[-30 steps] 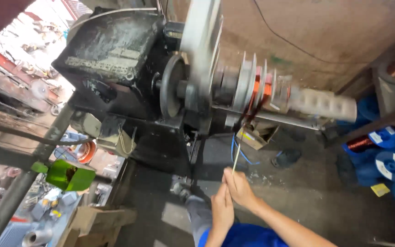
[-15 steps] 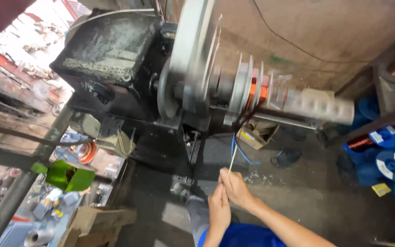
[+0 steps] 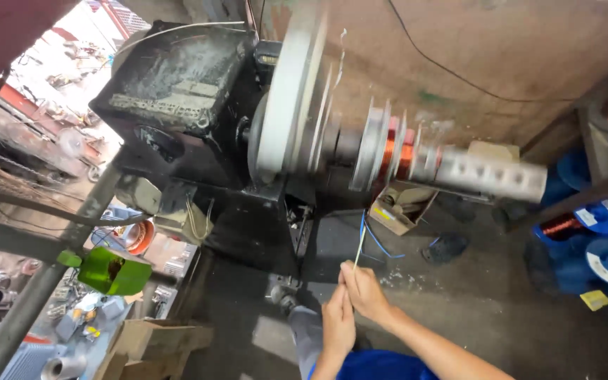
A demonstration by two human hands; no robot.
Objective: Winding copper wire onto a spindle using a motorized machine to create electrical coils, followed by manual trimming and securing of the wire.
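Room: cluttered workshop, concrete floor (image 3: 501,309), bare wall behind.
Left edge: slanted steel bars (image 3: 51,281) and green box (image 3: 112,273) crowding that side; little room.
Machine: black housing (image 3: 177,105), big wheel (image 3: 291,105) blurred with spin.
Left hand (image 3: 338,325): pinched on wire (image 3: 358,248), pressed against the other hand.
Right hand (image 3: 364,290): closed on same wire, just above.
Copper coil (image 3: 395,151): on spinning shaft, well above hands.
Risk: likely snag or finger pull-in if grip slips; wire could snap under tension.
Right side: blue spools (image 3: 603,253) limiting floor; open room between.
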